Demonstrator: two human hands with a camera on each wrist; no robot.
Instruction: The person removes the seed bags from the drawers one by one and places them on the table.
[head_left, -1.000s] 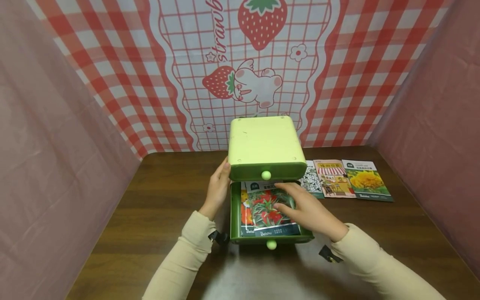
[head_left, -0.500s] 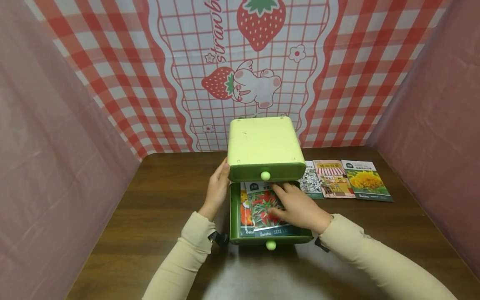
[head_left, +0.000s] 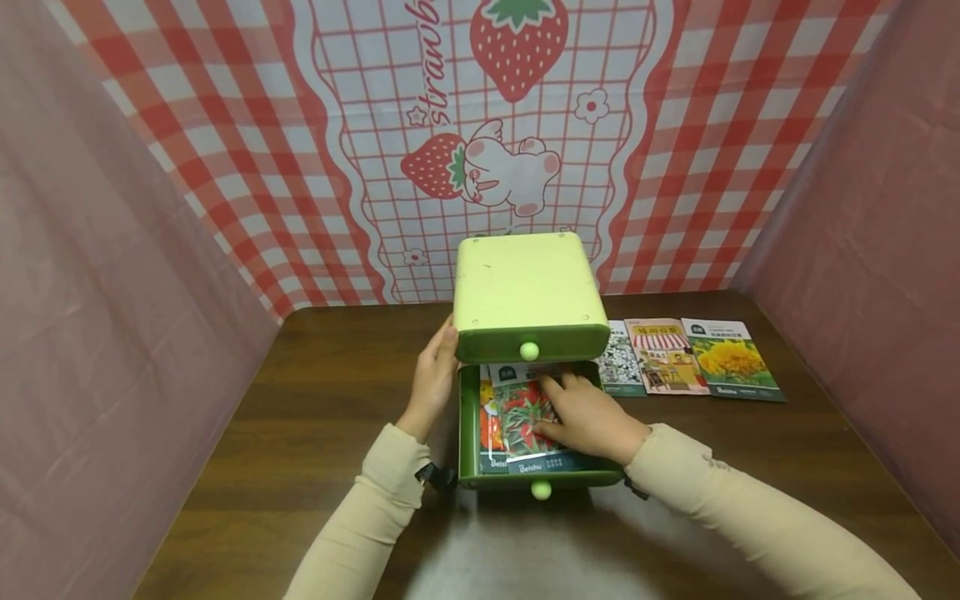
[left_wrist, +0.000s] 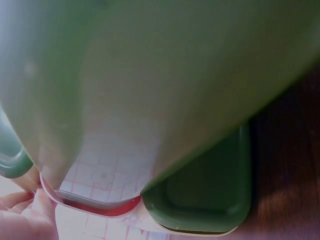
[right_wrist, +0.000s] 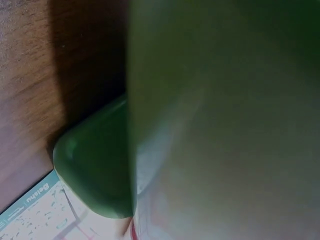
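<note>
A small two-drawer box (head_left: 531, 283) with a pale yellow-green body stands on the table, its lower drawer (head_left: 468, 425) pulled out. Inside that drawer lie seed packets: one with red flowers (head_left: 521, 408) on top, and an orange-flower packet (head_left: 487, 437) partly under it at the left. My right hand (head_left: 596, 417) reaches into the drawer, thumb and fingers on the red-flower packet, covering its right part. My left hand (head_left: 431, 375) rests along the left side of the box, thumb near the front corner. The upper drawer (head_left: 491, 346) is closed.
Three more seed packets lie behind and right of the box: a white-flower one (head_left: 622, 362), a pink one with a striped awning (head_left: 667, 358) and a yellow-flower one (head_left: 735, 358). A checked strawberry cloth (head_left: 255, 150) hangs behind the wooden table (head_left: 300, 458).
My right hand has moved left and farther into the lower drawer, its fingers settling on the red-flower packet. The left hand stays at the side of the box.
</note>
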